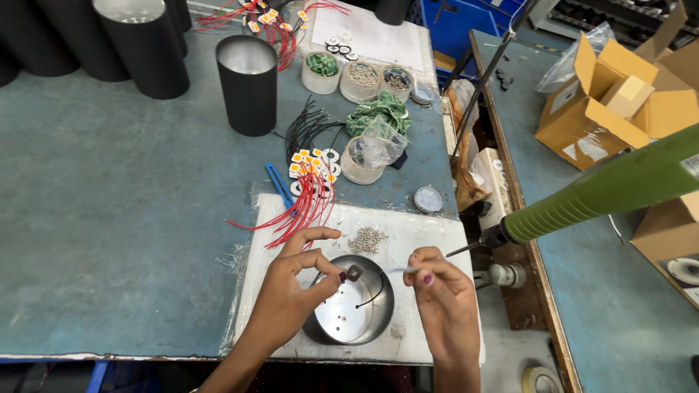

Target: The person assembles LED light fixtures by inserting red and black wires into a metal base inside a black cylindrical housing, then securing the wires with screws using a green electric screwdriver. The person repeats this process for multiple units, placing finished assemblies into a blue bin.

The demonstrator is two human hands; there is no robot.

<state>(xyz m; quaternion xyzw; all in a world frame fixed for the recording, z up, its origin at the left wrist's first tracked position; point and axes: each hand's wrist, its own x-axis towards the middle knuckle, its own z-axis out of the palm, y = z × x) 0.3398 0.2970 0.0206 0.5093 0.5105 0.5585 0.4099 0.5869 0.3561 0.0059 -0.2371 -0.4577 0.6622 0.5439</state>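
your left hand (pixel 291 291) pinches a small square chip (pixel 354 273) between thumb and fingertip, grip closed on it, right above the round metal housing (pixel 349 309) on the white mat (pixel 408 233). your right hand (pixel 444 298) has its grip shut on a thin pale sliver — cannot tell what it is. the chip looks light, stiff and probably fragile, so hold it by the edges — its black wire (pixel 375 295) trails limp into the housing. loose screws (pixel 366 239) lie just beyond, and a green power screwdriver (pixel 604 191) hangs at right.

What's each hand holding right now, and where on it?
Left hand pinches a small square chip by its edge; right hand grips a thin white strip at one end.
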